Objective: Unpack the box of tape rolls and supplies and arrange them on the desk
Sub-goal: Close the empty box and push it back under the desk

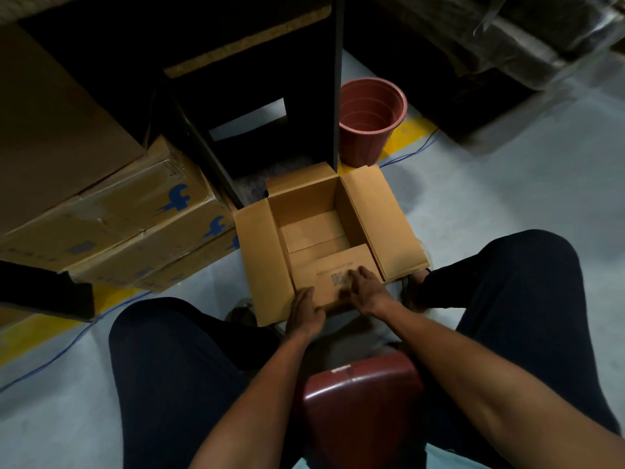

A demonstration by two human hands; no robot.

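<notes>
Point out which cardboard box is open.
The plain box on the floor between the knees, flaps spread, both hands on its near flap. The blue-printed boxes at left stay closed.

Floor: pale grey smooth floor [507, 204], crossed by a painted yellow stripe [40, 328] and a thin blue cable [50, 360].
Furniture: dark wooden desk frame with a raw chipboard edge [250, 42]; dark red padded stool seat [362, 390].
Left side: stacked brown cardboard cartons with blue logos [135, 218].
Beside desk: empty terracotta-pink plastic bucket [368, 120].
Far right: dark plastic-wrapped bundles [507, 45].
Light: dim.
</notes>
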